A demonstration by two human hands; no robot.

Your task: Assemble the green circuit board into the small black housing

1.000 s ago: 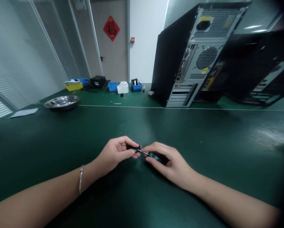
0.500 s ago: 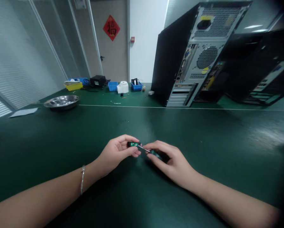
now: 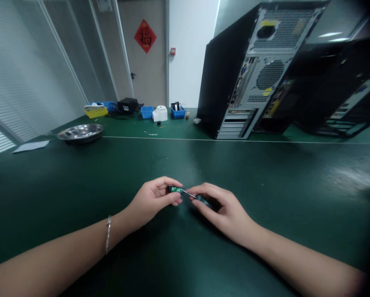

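Observation:
Between the fingertips and thumb of my left hand (image 3: 155, 197) is a small black part with a green circuit board (image 3: 175, 189). My right hand (image 3: 224, 206) is closed around a screwdriver (image 3: 190, 194), its thin metal shaft pointing left toward the board. The shaft's tip meets the right end of the black part; whether it sits in a screw is too small to tell. Most of the screwdriver's dark teal handle is hidden in my right palm. Both hands are just above the green tabletop (image 3: 172, 251).
A black computer tower (image 3: 228, 78) stands at the back right, with another dark case (image 3: 333, 90) beyond it. At the back left sit a metal bowl (image 3: 81, 133), a yellow tray (image 3: 96, 112), blue bins (image 3: 147, 112) and a white plastic part (image 3: 160, 113). A paper sheet (image 3: 32, 146) lies left.
The circuit board part has tilted slightly and shifted a little right and down in my left fingers. My right hand and the screwdriver stay almost in place.

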